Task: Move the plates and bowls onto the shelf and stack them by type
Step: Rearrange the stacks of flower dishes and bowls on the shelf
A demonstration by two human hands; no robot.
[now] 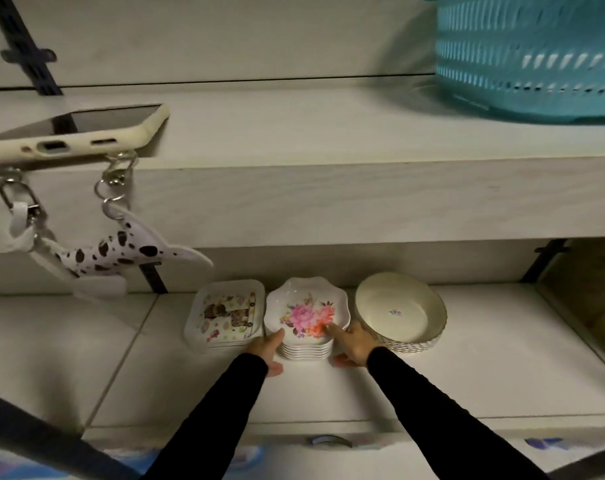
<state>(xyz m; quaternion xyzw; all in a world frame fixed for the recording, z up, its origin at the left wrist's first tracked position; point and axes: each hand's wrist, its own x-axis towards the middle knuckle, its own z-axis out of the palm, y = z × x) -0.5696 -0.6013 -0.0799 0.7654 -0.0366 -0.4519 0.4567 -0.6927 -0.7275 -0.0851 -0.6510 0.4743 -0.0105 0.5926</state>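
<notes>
Scalloped floral bowls [306,317] are sitting stacked at lower centre on the lower shelf [467,375], between both hands. The left hand [266,348] and right hand [351,344] are gripping the stack's sides. The top bowl is showing white with pink flowers.

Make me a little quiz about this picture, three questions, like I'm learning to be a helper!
1. True or false: the left hand and the right hand both hold the flower plates.
2. What stands just to the right of the flower plates? A cups, B round bowls, C spoons.
3. How many stacks of dishes stand on the lower shelf?
Key: 1 true; 2 B; 3 three.
</notes>
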